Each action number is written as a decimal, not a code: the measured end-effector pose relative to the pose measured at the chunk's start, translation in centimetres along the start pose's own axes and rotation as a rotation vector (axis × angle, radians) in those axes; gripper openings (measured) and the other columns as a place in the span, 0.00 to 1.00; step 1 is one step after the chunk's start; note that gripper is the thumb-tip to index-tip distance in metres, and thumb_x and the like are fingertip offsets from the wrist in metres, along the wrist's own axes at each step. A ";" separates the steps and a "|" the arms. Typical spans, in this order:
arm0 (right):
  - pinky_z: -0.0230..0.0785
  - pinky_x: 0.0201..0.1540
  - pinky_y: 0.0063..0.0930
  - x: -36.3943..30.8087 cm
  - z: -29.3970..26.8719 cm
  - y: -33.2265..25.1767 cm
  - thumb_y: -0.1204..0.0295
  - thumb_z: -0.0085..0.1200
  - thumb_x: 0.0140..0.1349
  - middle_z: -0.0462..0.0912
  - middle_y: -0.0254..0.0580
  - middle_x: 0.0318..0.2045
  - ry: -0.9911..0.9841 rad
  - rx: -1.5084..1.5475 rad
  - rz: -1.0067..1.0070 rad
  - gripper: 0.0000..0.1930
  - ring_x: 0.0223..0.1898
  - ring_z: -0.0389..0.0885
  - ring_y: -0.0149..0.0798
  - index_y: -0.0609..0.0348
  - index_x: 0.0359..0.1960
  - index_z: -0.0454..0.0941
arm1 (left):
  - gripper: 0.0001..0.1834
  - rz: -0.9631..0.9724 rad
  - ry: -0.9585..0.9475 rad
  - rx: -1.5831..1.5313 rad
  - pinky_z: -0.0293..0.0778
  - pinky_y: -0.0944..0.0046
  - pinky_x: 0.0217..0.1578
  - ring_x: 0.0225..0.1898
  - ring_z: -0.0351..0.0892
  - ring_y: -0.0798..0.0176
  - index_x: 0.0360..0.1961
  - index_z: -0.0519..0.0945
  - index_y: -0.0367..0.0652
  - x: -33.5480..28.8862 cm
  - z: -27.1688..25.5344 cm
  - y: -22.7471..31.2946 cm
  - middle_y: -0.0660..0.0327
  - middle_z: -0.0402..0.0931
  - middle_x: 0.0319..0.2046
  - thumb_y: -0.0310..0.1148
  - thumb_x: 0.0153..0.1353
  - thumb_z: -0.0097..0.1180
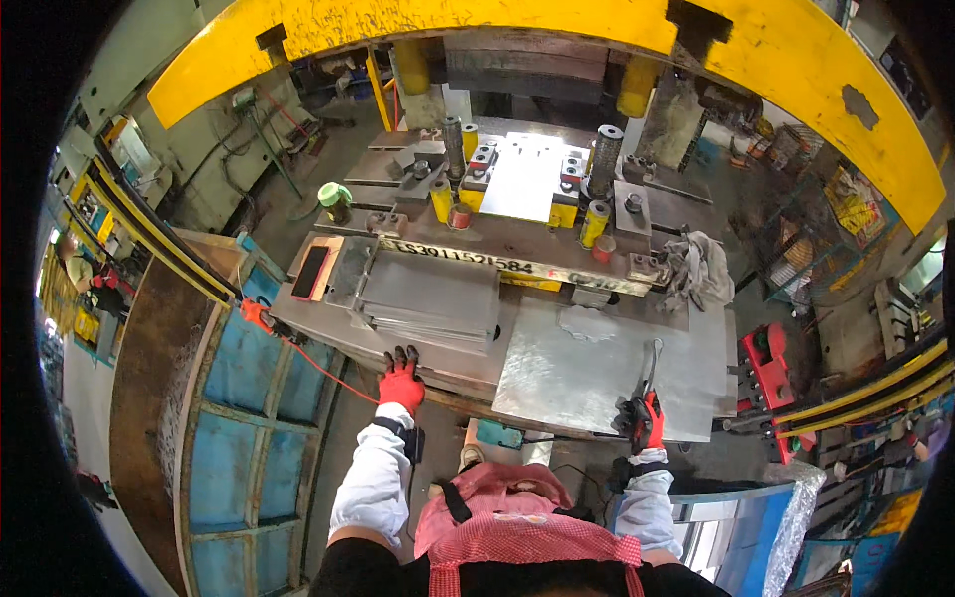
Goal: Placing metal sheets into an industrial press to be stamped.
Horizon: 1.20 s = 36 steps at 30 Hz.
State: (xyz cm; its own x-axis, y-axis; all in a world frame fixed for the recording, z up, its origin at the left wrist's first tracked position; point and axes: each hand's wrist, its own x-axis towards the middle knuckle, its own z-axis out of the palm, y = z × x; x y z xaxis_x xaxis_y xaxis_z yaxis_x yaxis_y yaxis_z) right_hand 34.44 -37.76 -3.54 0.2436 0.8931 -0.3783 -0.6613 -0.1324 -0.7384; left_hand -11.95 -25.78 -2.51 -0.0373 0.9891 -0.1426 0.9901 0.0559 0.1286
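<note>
Red-gloved with dark fingers, the left hand (401, 383) lies spread and empty at the front edge of the grey metal worktop (448, 364); contact is unclear. Well apart, the right hand (640, 422) closes around a slim metal tool with a looped tip (654, 360), over a broad, shiny metal sheet (557, 370). Beyond the left stands a stack of grey metal sheets (428, 298); behind the right, a crumpled grey rag (699, 267). Upright posts flank a glare-washed white plate (522, 181). The right glove hides the tool's handle; the overhead yellow beam (477, 18) is cut off.
</note>
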 end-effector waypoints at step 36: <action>0.63 0.16 0.33 -0.6 0.6 -0.2 0.69 0.51 0.56 0.75 0.43 0.23 0.010 -0.011 -0.019 0.13 0.14 0.68 0.36 0.49 0.41 0.62 | 0.29 0.001 -0.096 -0.051 0.55 0.50 0.58 0.60 0.50 0.35 0.56 0.66 0.53 3.0 1.1 -1.7 0.46 0.55 0.59 0.45 0.50 0.51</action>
State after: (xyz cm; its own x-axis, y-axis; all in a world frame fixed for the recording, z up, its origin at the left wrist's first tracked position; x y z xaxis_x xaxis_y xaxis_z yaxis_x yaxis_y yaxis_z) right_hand 34.05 -38.03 -2.80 0.2628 0.8912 -0.3698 -0.6488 -0.1205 -0.7514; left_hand -13.58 -23.03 -4.21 -0.0208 0.9716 -0.2357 0.9819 0.0642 0.1779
